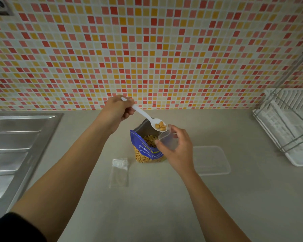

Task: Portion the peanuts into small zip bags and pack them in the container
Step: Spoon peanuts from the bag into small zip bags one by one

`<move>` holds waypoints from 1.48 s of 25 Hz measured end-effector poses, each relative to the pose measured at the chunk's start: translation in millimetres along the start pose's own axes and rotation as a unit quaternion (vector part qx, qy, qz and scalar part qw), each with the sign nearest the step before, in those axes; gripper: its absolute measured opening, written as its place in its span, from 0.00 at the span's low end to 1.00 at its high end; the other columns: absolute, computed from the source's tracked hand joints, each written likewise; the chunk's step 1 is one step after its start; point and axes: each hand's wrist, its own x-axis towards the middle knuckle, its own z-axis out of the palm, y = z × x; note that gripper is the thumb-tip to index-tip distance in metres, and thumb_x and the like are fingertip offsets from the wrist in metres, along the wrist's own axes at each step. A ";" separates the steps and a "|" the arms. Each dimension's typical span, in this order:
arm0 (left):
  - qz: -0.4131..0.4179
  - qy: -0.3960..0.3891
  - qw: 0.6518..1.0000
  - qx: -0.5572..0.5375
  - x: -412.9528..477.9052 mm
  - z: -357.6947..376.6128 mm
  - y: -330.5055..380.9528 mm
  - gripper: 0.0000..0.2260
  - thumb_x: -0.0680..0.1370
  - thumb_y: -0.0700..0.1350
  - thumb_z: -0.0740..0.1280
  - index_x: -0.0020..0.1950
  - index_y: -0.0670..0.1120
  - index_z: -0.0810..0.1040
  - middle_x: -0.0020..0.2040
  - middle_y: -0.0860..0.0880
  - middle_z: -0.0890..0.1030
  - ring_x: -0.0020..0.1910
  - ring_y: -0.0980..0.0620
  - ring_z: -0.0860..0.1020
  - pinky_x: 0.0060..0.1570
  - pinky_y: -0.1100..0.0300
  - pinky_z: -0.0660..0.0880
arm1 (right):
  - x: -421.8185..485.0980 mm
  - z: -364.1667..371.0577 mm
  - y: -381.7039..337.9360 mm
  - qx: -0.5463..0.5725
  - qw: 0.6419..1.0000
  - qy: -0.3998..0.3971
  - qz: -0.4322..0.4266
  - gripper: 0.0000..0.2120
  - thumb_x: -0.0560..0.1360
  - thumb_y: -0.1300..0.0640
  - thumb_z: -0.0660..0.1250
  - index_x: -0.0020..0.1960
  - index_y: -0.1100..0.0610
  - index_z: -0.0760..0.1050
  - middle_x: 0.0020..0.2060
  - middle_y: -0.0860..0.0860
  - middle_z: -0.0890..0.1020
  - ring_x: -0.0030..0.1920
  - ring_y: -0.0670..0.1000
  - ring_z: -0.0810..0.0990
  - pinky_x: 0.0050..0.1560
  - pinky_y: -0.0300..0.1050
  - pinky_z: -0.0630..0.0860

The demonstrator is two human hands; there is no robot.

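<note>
A pale countertop (147,206) fills the lower frame, with a steel sink (16,145) at nine o'clock and a white dish rack (290,130) at three. From the open blue peanut bag (145,151) standing at centre, a clear container (212,159) lies at three o'clock. The right hand (178,149), also at three, pinches a small zip bag (168,139) between thumb and curled fingers. The left hand (118,109), at eleven, has its fingers wrapped round a white spoon (147,117). Spare zip bags (119,170) lie flat at eight. The spoon's bowl holds a few peanuts (161,126) just at the held bag's mouth
</note>
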 end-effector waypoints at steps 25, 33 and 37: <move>0.168 -0.053 0.765 0.619 -1.6 60.3 -52.5 0.12 0.79 0.43 0.59 0.56 0.41 0.79 0.52 0.42 0.81 0.49 0.45 0.79 0.46 0.57 0.76 | -3.0 -5.6 11.8 0.253 0.957 -0.026 0.139 0.16 0.72 0.61 0.70 0.58 0.52 0.73 0.49 0.41 0.80 0.48 0.35 0.79 0.44 0.29 0.74; 0.106 -0.003 0.859 0.500 9.1 56.2 -55.2 0.12 0.78 0.40 0.58 0.52 0.39 0.80 0.49 0.42 0.82 0.45 0.46 0.78 0.42 0.57 0.76 | -1.1 -12.2 15.3 0.210 0.967 -0.057 0.135 0.20 0.68 0.51 0.72 0.59 0.51 0.74 0.53 0.44 0.81 0.54 0.42 0.79 0.46 0.34 0.76; 0.114 -0.007 0.887 0.448 8.2 46.0 -51.4 0.10 0.78 0.38 0.59 0.51 0.41 0.80 0.49 0.44 0.81 0.47 0.47 0.77 0.42 0.58 0.73 | -0.6 -12.7 14.1 0.194 0.969 -0.066 0.136 0.20 0.67 0.49 0.71 0.58 0.47 0.74 0.53 0.44 0.81 0.54 0.42 0.79 0.47 0.34 0.76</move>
